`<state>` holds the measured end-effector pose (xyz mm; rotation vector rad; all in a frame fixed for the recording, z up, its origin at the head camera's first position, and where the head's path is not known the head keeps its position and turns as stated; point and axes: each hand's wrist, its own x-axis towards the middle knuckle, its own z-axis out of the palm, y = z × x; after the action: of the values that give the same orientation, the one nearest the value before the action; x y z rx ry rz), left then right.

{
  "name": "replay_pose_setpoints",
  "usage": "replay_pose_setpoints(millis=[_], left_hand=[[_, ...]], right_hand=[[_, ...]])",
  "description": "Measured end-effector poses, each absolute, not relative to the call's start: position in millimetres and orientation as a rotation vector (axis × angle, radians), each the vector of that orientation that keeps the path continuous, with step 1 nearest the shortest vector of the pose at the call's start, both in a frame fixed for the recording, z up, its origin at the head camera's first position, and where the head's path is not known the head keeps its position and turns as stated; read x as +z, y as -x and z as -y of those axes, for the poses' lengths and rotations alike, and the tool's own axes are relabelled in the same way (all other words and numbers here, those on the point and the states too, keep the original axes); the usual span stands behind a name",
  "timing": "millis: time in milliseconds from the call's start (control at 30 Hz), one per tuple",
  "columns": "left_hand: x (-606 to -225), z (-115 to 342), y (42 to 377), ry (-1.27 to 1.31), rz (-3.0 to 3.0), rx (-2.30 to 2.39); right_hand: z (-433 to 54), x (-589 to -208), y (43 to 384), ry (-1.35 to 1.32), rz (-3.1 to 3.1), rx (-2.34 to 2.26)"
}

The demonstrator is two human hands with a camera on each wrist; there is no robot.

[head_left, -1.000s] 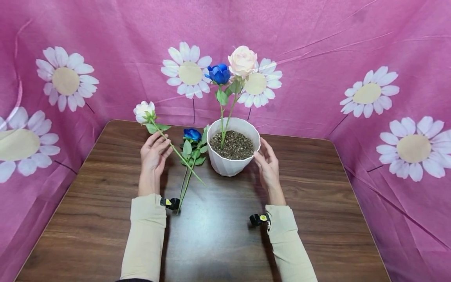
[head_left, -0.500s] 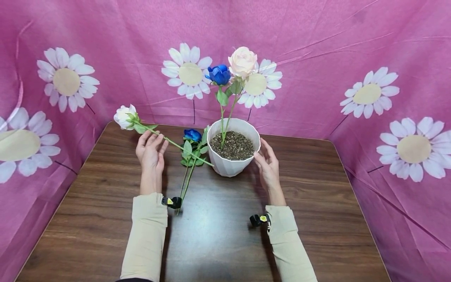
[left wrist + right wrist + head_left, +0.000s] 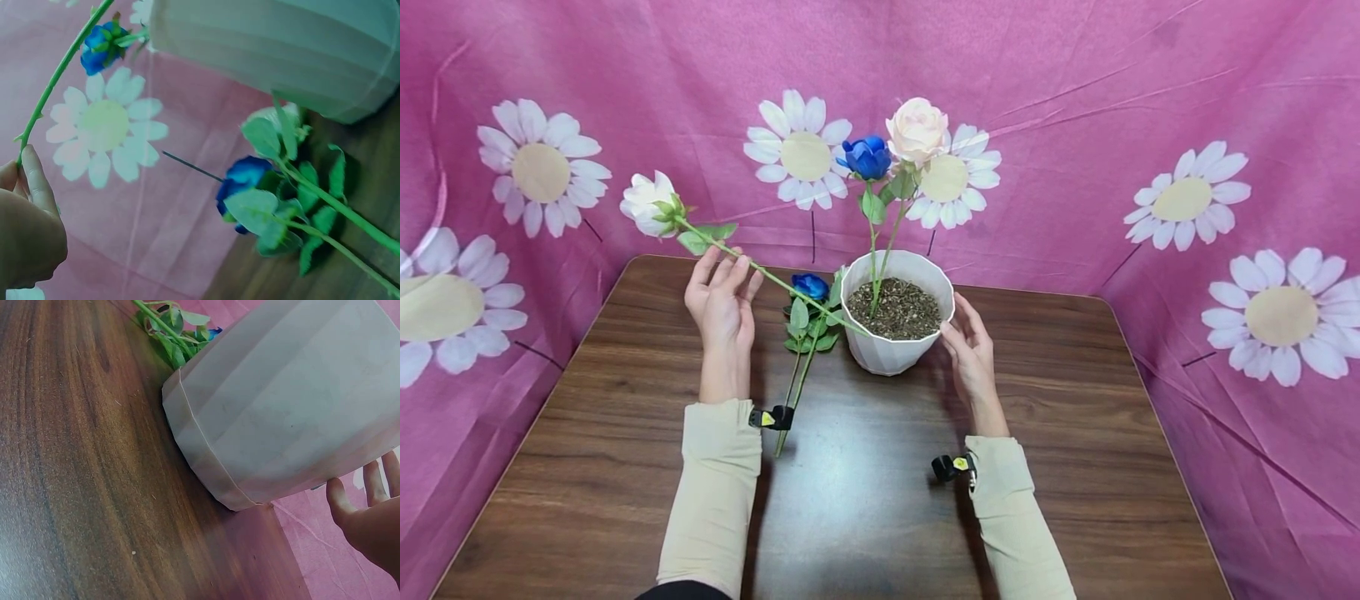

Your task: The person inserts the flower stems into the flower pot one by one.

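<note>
A white rose [image 3: 651, 204] with a long green stem slants across the head view. My left hand [image 3: 718, 300] pinches that stem below its leaves, and the flower points to the upper left. The stem's lower end appears in front of the pot's left wall; whether it touches is unclear. A faceted white flowerpot [image 3: 891, 354] holds dark granular soil [image 3: 898, 310]. In it stand a blue rose [image 3: 867, 158] and a pale pink rose [image 3: 917, 131], both upright. My right hand [image 3: 973, 358] rests its thumb and fingertips against the pot's right side, fingers only slightly bent.
Left of the pot, another blue rose [image 3: 810, 287] lies on the wooden table [image 3: 1060, 433] beside a second stem. A white bloom [image 3: 272, 119] shows there in the left wrist view. A pink curtain [image 3: 1037, 58] printed with daisies surrounds the table.
My left hand has risen slightly, and the white rose has tilted flatter, its bloom moving left and up while its stem end moved right to the pot. My right hand and the pot stayed still.
</note>
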<state>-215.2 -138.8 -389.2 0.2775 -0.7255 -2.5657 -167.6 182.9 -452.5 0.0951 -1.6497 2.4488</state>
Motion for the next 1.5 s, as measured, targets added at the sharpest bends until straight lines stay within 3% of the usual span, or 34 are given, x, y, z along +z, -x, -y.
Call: replay_pose_setpoints(millis=[433,1500], left_hand=[[-359.5,121.1,216.9,-0.163,0.808,-2.463],[-350.1,65.5,226.0,0.265,1.834,-1.742]], right_hand=[[-181.9,-449.4,168.0,-0.099,1.638,2.453],[-183.0,-453.9,167.9,-0.101,1.635,2.450]])
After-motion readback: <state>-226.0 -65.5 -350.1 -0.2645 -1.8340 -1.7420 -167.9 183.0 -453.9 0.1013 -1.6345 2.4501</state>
